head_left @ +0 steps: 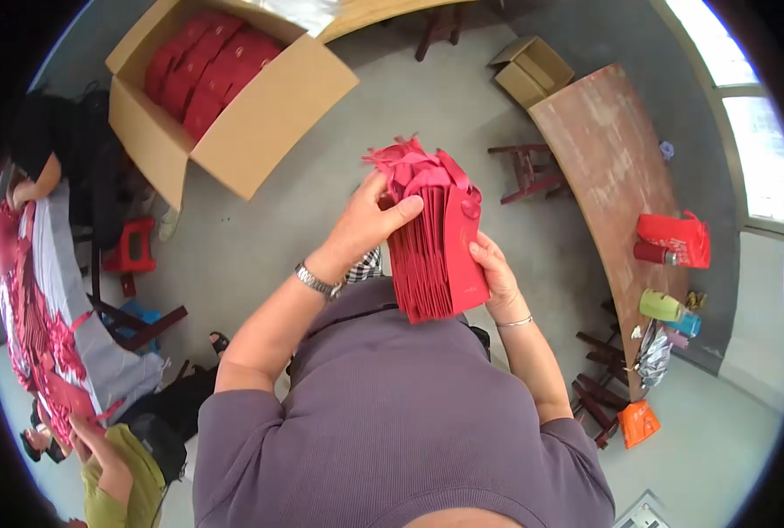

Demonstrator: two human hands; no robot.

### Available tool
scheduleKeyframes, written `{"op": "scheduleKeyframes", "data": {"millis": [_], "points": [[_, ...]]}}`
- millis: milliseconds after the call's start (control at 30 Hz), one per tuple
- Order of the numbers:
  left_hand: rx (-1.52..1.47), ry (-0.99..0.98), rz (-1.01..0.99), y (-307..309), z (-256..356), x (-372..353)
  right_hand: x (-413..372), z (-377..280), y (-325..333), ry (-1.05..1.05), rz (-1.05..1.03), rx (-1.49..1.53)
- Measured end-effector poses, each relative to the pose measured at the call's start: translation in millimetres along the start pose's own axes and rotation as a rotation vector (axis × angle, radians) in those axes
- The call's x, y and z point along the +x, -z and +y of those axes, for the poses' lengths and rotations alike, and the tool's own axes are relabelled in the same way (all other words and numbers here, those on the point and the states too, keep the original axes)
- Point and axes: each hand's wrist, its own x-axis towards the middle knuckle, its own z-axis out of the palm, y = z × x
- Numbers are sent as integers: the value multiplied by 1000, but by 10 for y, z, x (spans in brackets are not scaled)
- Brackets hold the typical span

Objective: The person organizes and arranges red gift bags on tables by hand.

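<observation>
In the head view, a thick stack of flat red paper gift bags (pixel 436 255) with ribbon handles is held upright in front of my body. My left hand (pixel 379 216), with a metal watch on the wrist, grips the stack's upper left side, thumb lying across the bags near the ribbons. On the lower right side my right hand (pixel 496 271) clasps the stack, its thumb on the front bag and its other fingers hidden behind. Loose ribbon loops (pixel 418 167) bunch together at the top.
An open cardboard box (pixel 278 114) filled with red packs stands at upper left. Left, people's hands work at a grey-covered table (pixel 102 343) heaped with red bags. A wooden table (pixel 608 158) curves along the right, with stools (pixel 526 172) beside it and a small box (pixel 533 75) behind.
</observation>
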Motion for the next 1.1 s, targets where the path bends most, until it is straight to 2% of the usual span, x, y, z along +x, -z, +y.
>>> {"op": "scheduleKeyframes", "data": {"millis": [133,167,233,267,333,367,467,533,633,700,833,900,933,1000,1033,1100], "points": [[276,-134,-4,110,331,1009,480,-480,25,2,-31,23],[453,-217,3,165,322,1339,585,-626,-27,-3,-52,42],[589,-360,22,237,456,1926,832,-870,11,7,-44,71],[499,-141,-24,317,537,2242,953,-1016,21,-1,-55,110],[363,47,-57,408,685,2718,1171,-1266,55,-30,-50,133],[468,-11,-31,458,628,2927,1265,-1375,86,-36,-40,128],[626,22,63,426,557,3282,1576,-1705,314,-21,-11,115],[622,-88,262,359,441,3351,1788,-2017,467,-16,-14,128],[817,-325,572,55,567,3291,2153,-2540,781,14,-35,14],[589,-332,603,-183,523,3282,2386,-2930,901,14,-58,-49],[-244,339,377,-570,422,3504,2887,-3507,1002,-22,-34,-161],[-497,261,213,-749,563,3857,3235,-3601,1043,17,-6,-417],[-498,259,325,-787,597,4003,3362,-3739,932,-1,-53,-579],[-474,200,508,-789,637,4307,3660,-3861,818,116,-105,-866],[-447,136,598,-795,625,4438,3800,-3961,736,102,-163,-765],[-407,91,642,-688,668,4742,4179,-4064,780,125,-216,-702]]}}
